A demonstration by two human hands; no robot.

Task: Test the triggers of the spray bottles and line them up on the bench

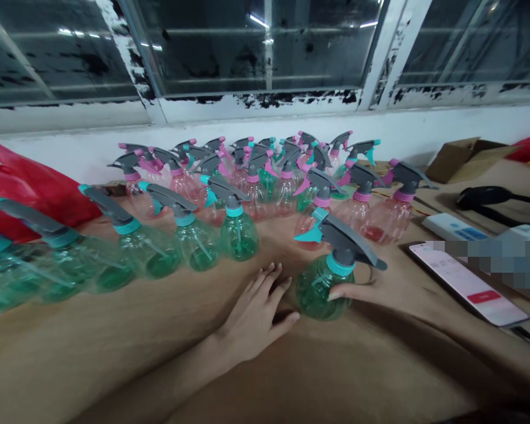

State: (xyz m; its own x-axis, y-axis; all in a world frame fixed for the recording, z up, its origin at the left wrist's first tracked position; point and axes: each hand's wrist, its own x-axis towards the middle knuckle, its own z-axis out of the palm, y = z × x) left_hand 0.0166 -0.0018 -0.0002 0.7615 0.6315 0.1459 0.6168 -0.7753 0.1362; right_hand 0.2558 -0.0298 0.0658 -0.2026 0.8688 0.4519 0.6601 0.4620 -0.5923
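My right hand (357, 292) is wrapped round the body of a green spray bottle (318, 288) with a turquoise collar and a grey trigger head. The thumb lies across its near side; the other fingers are hidden behind the bottle. Just left of it, my left hand (258, 312) rests on the table with its fingers stretched out, holding nothing. A green spray bottle (239, 237) stands beyond my left fingertips, in a row with several more green ones running to the left. Behind my right hand is a pink spray bottle (391, 215).
Many pink and green spray bottles crowd the back by the white wall (229, 125). A phone (466, 282), a white power strip (453, 227) and a cardboard box (463, 159) lie at the right. A red plastic bag (39, 197) sits at the left.
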